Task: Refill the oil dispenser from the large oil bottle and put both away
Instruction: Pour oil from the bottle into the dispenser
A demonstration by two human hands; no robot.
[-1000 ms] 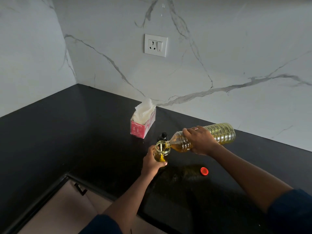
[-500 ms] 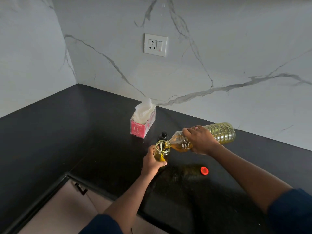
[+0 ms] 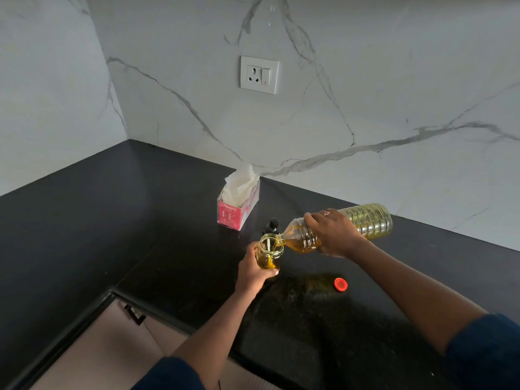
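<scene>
1. the large oil bottle point(image 3: 368, 220) lies almost on its side in the air above the black counter point(image 3: 84, 235), its mouth over the rim of the oil dispenser point(image 3: 269, 252), oil running in.
2. the right hand point(image 3: 334, 235) wraps over the bottle's middle from above, fingers curled round it, forearm reaching in from the lower right.
3. the left hand point(image 3: 253, 270) grips the open glass dispenser from the left and below, thumb across its base, holding it upright.
4. a black dispenser top point(image 3: 271, 226) stands just behind it; a red cap point(image 3: 340, 284) lies on the counter to the right.
5. a pink tissue box point(image 3: 237, 204) sits near the marble wall.
</scene>
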